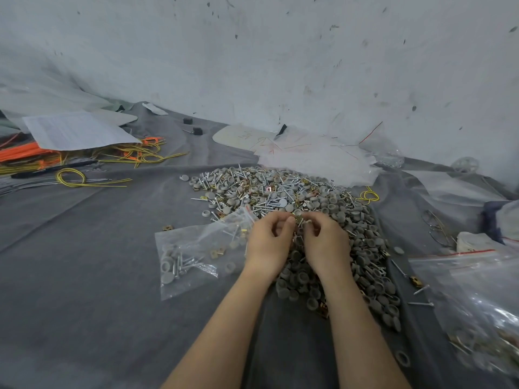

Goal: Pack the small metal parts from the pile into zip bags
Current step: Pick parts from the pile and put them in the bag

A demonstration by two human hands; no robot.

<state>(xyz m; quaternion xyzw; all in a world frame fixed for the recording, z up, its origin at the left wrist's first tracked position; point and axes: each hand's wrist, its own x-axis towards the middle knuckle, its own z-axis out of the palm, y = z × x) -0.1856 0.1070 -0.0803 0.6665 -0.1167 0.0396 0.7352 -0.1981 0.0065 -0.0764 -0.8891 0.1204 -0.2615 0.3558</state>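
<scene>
— Entry one, hands?
— Your left hand [269, 238]: fingers curled, pinching a brass clip [295, 219]. Your right hand [327, 240]: curled beside it, its hold unclear.
— Entry two, stock?
— The pile [280, 192]: under your hands, on grey cloth [84, 276]. One zip bag [193, 256]: part-filled, just left.

Both forearms reach forward, the left hand [269, 237] and right hand [325, 240] nearly touching, fingertips pinched.
</scene>
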